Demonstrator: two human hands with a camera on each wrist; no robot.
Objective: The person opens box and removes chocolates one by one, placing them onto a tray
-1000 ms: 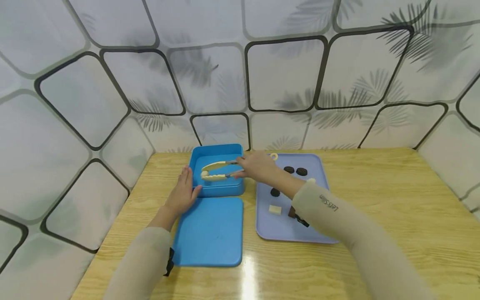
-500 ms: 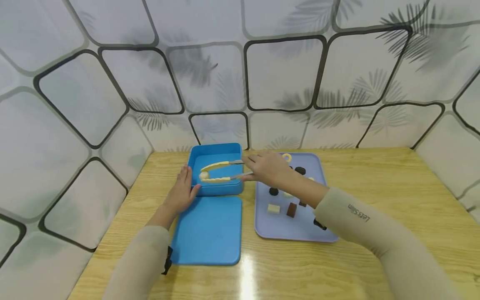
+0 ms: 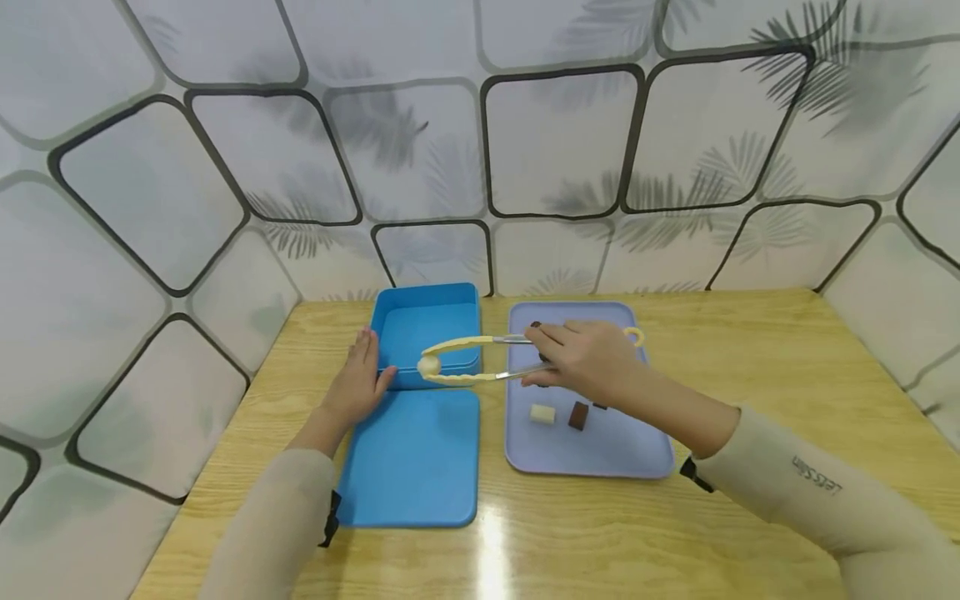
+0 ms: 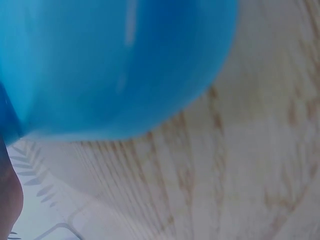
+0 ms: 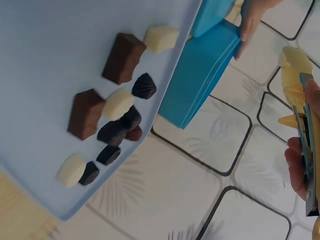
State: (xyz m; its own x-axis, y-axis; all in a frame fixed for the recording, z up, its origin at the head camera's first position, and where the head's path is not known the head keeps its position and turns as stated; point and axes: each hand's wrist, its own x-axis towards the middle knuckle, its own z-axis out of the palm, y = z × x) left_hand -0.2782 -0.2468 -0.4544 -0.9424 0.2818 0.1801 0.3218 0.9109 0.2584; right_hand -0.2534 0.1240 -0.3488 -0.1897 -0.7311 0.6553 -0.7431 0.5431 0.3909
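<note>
My right hand [image 3: 588, 358] grips a pair of tongs [image 3: 502, 373] with yellow ends and metal handles, above the lilac tray [image 3: 592, 454]. At the tongs' tips sits a round cream-coloured piece [image 3: 429, 365], over the near edge of the blue box [image 3: 427, 325]. In the right wrist view, fingers wrap the tongs [image 5: 305, 120] at the right edge. With its fingers straight, my left hand [image 3: 354, 387] rests against the box's left side. The left wrist view is mostly filled by the blurred blue box wall [image 4: 120, 65].
A blue lid [image 3: 412, 458] lies in front of the box. On the tray are brown chocolate blocks [image 5: 123, 58], white pieces [image 5: 161, 38] and several dark chocolates [image 5: 112, 133]. The patterned wall [image 3: 562, 150] rises behind the wooden table [image 3: 570, 533].
My right hand has moved right and nearer to me, carrying the tongs and the cream piece from over the box's inside to its near edge. The left hand has stayed at the box.
</note>
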